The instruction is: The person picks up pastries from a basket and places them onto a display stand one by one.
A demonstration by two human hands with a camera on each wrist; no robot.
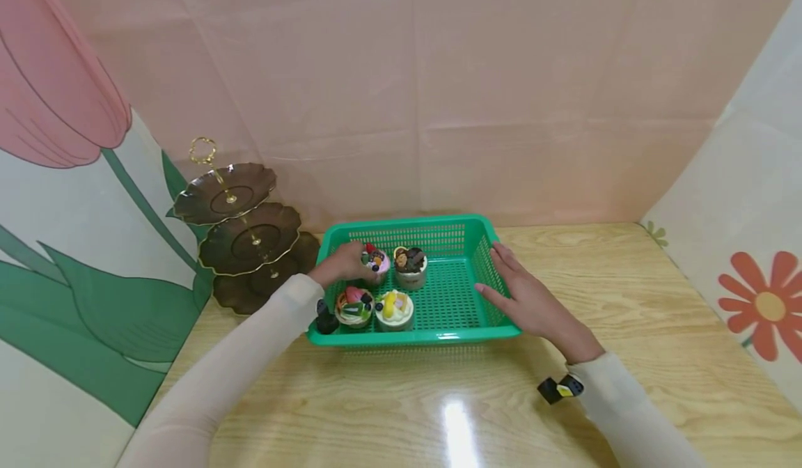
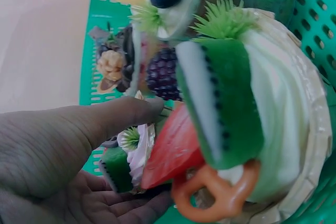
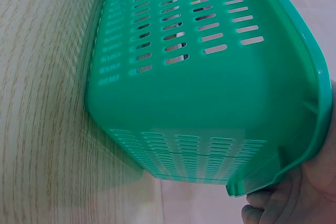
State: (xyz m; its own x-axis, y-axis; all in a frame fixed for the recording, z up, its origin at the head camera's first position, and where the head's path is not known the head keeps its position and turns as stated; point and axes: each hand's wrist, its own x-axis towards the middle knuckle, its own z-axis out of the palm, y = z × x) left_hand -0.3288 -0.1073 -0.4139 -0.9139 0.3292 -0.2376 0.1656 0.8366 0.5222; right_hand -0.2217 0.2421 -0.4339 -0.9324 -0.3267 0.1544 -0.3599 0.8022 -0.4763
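My left hand (image 1: 344, 262) reaches into the left end of a green plastic basket (image 1: 432, 336). Between its thumb and fingers it grips a pink-frosted cupcake (image 1: 380, 264), topped with fruit. Close by in the basket sit a chocolate-topped cupcake (image 1: 411, 264), a white cream cupcake (image 1: 396, 309) with yellow fruit, and a cupcake with strawberry and kiwi (image 1: 354, 306); this last one, pretzel included, looms large in the left wrist view. My right hand (image 1: 526, 297) holds the basket's right rim, thumb inside and fingers along the outer side. Fingertips (image 3: 258, 199) show below that rim in the right wrist view.
At the left, beside the basket, stands a three-tier brown stand (image 1: 247, 238) with gold edges and a ring handle. The basket rests on a wood-grain table (image 1: 351, 405). A pink backdrop (image 1: 413, 106) hangs behind, with flower-printed panels on both sides.
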